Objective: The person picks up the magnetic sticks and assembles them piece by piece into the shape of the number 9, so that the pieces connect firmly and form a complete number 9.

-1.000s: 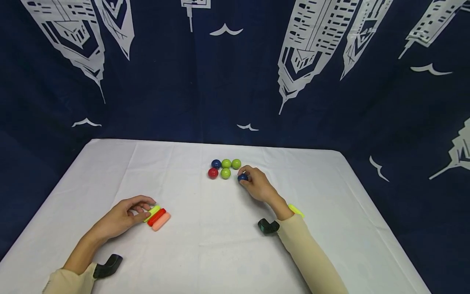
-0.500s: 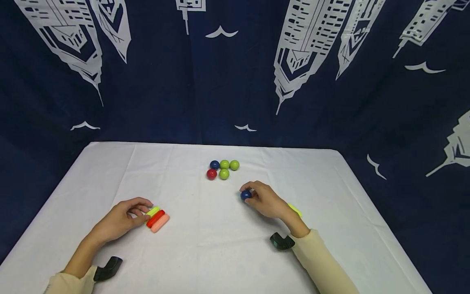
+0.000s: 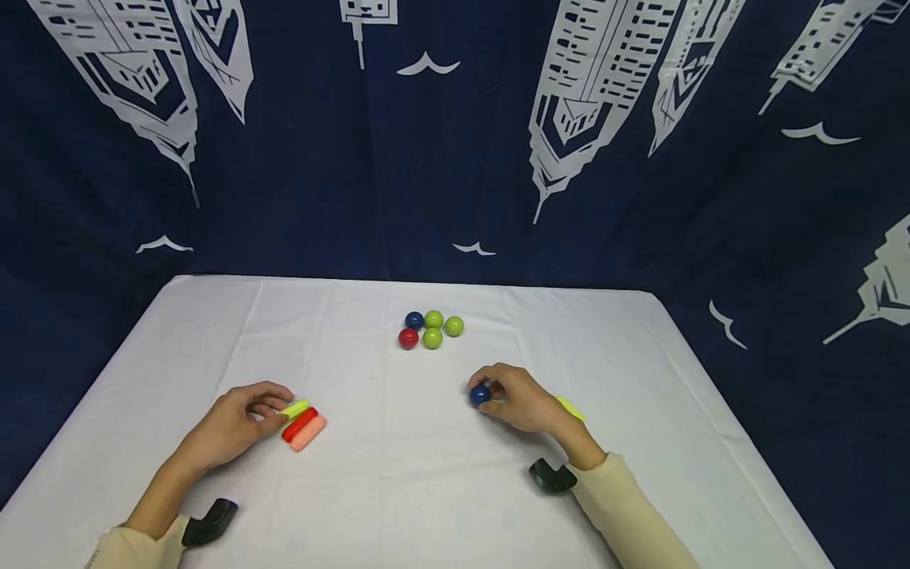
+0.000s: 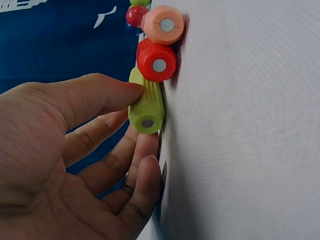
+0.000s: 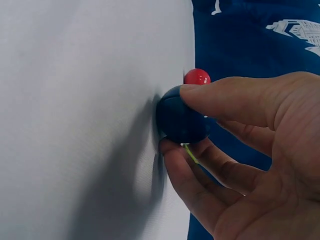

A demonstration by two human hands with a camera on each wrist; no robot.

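My left hand (image 3: 235,427) pinches a yellow-green magnetic rod (image 4: 147,107) between thumb and fingers. Beside that rod lie a red rod (image 3: 299,425) and a salmon-pink rod (image 3: 308,434), side by side on the white cloth; their ends show round metal faces. Between the thumb and fingers of my right hand (image 3: 522,399) is a dark blue ball (image 5: 181,117), at or just above the cloth. Farther back sits a group of balls: another blue ball (image 3: 415,320), a red ball (image 3: 408,339) and several green balls (image 3: 432,338).
A bright yellow piece (image 3: 570,408) lies behind my right wrist, partly hidden. The white-covered table (image 3: 384,506) ends at a dark blue curtain (image 3: 306,174) with printed buildings. Black wrist devices (image 3: 209,521) stick out from both sleeves.
My right hand has drawn the blue ball back from the group, toward me and slightly right. The rightmost green ball has shifted a little nearer. My left hand keeps its place.
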